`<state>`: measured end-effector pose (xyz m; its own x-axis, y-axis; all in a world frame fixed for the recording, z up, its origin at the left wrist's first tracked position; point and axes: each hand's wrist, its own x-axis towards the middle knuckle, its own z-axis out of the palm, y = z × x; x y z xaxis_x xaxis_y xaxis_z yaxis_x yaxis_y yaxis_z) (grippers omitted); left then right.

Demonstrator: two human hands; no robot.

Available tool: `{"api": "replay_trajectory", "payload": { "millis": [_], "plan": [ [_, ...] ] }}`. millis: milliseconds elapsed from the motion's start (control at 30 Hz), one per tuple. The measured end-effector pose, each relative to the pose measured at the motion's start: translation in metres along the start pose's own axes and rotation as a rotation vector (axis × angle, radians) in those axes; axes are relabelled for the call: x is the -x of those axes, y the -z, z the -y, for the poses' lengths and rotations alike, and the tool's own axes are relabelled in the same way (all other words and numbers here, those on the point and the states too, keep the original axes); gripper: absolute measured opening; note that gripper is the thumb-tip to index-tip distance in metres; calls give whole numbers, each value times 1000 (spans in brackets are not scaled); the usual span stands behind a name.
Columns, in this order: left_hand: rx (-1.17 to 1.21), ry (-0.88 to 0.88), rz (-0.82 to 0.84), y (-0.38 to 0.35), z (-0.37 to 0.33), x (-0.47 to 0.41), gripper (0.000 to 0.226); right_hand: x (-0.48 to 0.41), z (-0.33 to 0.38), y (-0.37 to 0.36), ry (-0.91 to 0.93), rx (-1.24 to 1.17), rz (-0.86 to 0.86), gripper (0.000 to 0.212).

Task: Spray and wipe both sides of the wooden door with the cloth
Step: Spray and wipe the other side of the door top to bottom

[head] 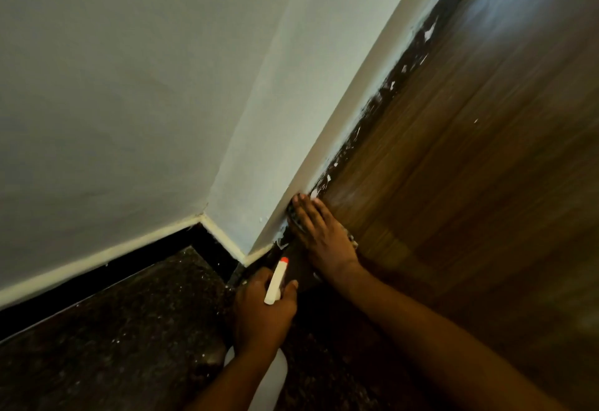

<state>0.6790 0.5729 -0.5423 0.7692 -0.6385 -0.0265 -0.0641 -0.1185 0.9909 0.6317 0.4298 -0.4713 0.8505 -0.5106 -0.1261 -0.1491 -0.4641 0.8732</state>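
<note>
The brown wooden door [470, 167] fills the right side of the head view, its left edge flecked with white paint. My right hand [319, 235] lies flat against the door's lower left edge and presses the cloth [353, 242] on the wood; only a small grey bit of cloth shows under the palm. My left hand [262, 310] grips a white spray bottle [276, 281] with an orange nozzle tip, pointed toward the door's bottom corner. The bottle's pale body shows below the wrist.
A pale painted wall [129, 86] and a wall corner [275, 151] stand left of the door. A cream and black skirting [107, 261] runs along the base. The dark speckled floor [113, 345] lies at lower left.
</note>
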Motion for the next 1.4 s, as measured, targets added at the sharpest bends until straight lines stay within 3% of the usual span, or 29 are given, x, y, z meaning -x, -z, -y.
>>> {"api": "replay_trajectory", "payload": {
  "millis": [67,133,233,300,467,533,567,667,800,967,1067,1167,1300,1400],
  "plan": [
    [17,7,-7,4,-5,1,25,-2,-21,5,259,-2,84,82],
    [65,3,-24,10,-6,1,27,-5,-56,20,443,65,70,61],
    [80,1,-34,17,0,0,27,-12,-96,33,366,93,-29,66],
    [72,9,-30,18,6,-2,27,-11,-86,26,329,119,-34,59],
    [32,-11,-10,17,14,-7,29,-6,28,-21,353,168,63,62],
    [22,-28,7,14,19,-8,29,8,55,-52,270,110,-21,66],
    [18,-32,32,13,19,-8,28,23,61,-67,218,70,-95,73],
    [2,-15,125,6,25,-3,28,88,60,-108,117,1,-53,115],
    [-109,-28,198,-2,25,15,13,162,47,-133,-66,-144,-161,99],
    [-116,45,158,-10,17,20,17,163,54,-139,-123,-242,-155,94],
    [-89,58,148,-6,19,15,19,137,65,-137,-18,-227,-183,74],
    [-51,69,115,5,30,11,27,78,82,-123,61,-194,-172,70],
    [-80,42,68,21,43,1,36,0,109,-97,-81,-204,-221,66],
    [-115,69,56,28,51,-7,21,-17,124,-96,-81,-267,-209,65]
  ]
}}
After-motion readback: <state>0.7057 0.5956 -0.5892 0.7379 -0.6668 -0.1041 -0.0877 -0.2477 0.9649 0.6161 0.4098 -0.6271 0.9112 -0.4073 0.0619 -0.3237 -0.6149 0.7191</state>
